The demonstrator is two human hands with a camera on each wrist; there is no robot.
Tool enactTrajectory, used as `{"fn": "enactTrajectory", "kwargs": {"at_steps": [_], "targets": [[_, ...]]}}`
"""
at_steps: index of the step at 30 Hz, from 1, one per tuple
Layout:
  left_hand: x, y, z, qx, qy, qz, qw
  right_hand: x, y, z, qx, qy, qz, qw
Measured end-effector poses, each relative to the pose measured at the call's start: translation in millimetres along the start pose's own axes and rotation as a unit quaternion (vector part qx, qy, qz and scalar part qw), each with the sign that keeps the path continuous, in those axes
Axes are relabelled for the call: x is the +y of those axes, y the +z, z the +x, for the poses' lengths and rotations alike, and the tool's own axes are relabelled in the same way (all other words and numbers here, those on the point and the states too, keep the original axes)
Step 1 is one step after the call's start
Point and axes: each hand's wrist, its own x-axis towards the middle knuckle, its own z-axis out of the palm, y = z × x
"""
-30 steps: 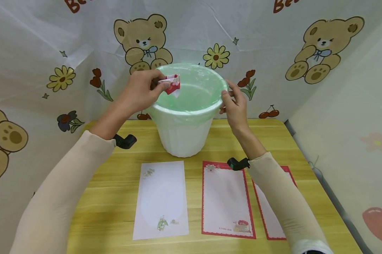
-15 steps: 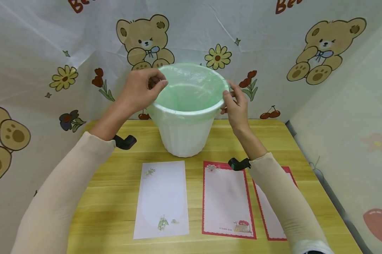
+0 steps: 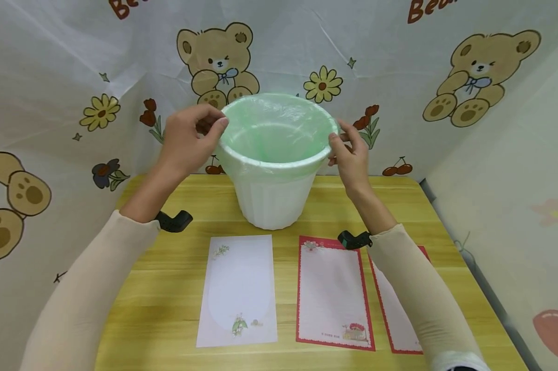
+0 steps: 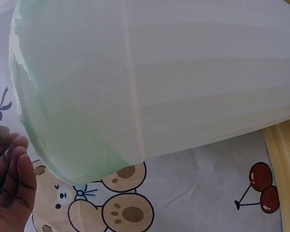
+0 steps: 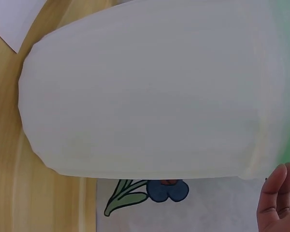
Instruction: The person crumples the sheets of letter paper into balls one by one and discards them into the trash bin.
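Observation:
A white trash can (image 3: 274,198) stands upright near the back of the table, lined with a translucent green bag (image 3: 279,123) folded over its rim. My right hand (image 3: 353,157) grips the rim at the right, thumb on the near inner side and fingers around the outside. At the left edge, my left hand (image 3: 191,136) has loosely bent fingers with the tips right at the rim, holding nothing visible. In the left wrist view, the left fingers (image 4: 21,176) show beside the bag's folded edge. The can's bottom inside is hidden from the head view.
On the wooden table (image 3: 153,309) in front of the can lie a pale sheet of stationery (image 3: 239,288), a red-bordered sheet (image 3: 334,293) and another red-bordered sheet (image 3: 395,309) partly under the right sleeve. A bear-print cloth (image 3: 279,46) hangs close behind the can.
My left hand let go of a crumpled red-and-white paper over the can; it dropped out of sight. That hand then moved left to the rim. The right hand stayed on the rim.

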Motion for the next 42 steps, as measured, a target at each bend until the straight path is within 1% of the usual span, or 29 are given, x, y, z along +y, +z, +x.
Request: {"fn": "enactTrajectory", "kwargs": {"at_steps": [3, 6, 9, 13, 15, 17, 21, 25, 28, 31, 33, 38, 42], "targets": [[-7.0, -0.6, -12.4, 0.026, 0.001, -0.015, 0.9995, 1, -2, -2, 0.000, 0.000, -0.002, 1.000], [-17.1, -1.1, -28.7, 0.039, 0.001, -0.022, 0.9990, 4, -3, -6, -0.002, -0.002, -0.009, 1.000], [-28.9, -0.4, -48.2, 0.034, -0.002, -0.018, 0.9993, 8, -3, -10, 0.001, -0.003, -0.025, 1.000], [-44.9, 4.6, -75.3, 0.012, -0.011, 0.000, 0.9999, 17, -7, -21, 0.002, 0.002, -0.033, 0.999], [-51.6, 9.7, -89.4, -0.006, -0.019, 0.006, 0.9998, 22, -9, -29, -0.001, 0.008, -0.030, 1.000], [-57.3, 16.6, -104.0, -0.025, -0.023, 0.002, 0.9994, 26, -12, -39, -0.008, 0.016, -0.023, 1.000], [-65.1, 31.3, -135.9, -0.077, -0.043, -0.007, 0.9961, 36, -17, -60, -0.033, 0.018, -0.021, 0.999], [-68.2, 38.8, -165.6, -0.138, -0.068, 0.004, 0.9880, 45, -18, -82, -0.078, 0.019, -0.039, 0.996], [-67.8, 40.1, -182.6, -0.184, -0.086, 0.018, 0.9791, 49, -17, -95, -0.114, 0.031, -0.057, 0.991], [-66.7, 40.7, -197.2, -0.226, -0.097, 0.028, 0.9690, 51, -15, -107, -0.148, 0.043, -0.077, 0.985], [-65.3, 41.0, -206.9, -0.249, -0.101, 0.036, 0.9626, 52, -13, -115, -0.174, 0.043, -0.095, 0.979], [-61.5, 41.8, -229.5, -0.281, -0.103, 0.058, 0.9526, 52, -5, -131, -0.234, 0.030, -0.145, 0.961], [-58.9, 42.8, -242.1, -0.300, -0.101, 0.079, 0.9453, 53, 4, -144, -0.274, 0.021, -0.156, 0.949]]}}
